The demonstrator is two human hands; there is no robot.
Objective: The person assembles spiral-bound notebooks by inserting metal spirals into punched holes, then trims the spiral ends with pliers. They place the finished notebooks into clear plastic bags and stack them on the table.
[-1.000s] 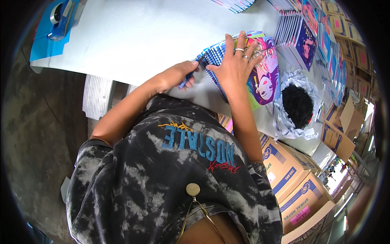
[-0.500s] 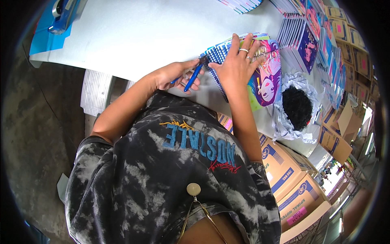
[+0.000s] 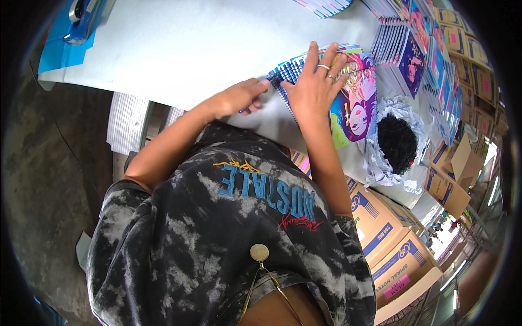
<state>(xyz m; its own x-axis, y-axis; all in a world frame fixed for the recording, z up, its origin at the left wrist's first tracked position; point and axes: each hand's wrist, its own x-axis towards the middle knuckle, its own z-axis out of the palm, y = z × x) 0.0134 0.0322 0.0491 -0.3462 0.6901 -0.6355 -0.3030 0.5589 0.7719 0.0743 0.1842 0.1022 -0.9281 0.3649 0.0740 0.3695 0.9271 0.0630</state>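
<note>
1. Your left hand (image 3: 240, 100) grips blue-handled pliers (image 3: 273, 79), mostly hidden, their dark tip at the far end of the spiral bindings (image 3: 289, 70).
2. Your right hand (image 3: 315, 89) rests, fingers spread, on bright-covered notebooks (image 3: 356, 111).
3. The notebooks lie fanned on the pale table (image 3: 179, 49) before you.

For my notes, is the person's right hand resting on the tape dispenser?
No, the right hand lies on spiral notebooks; the tape dispenser sits far to the left.
</note>
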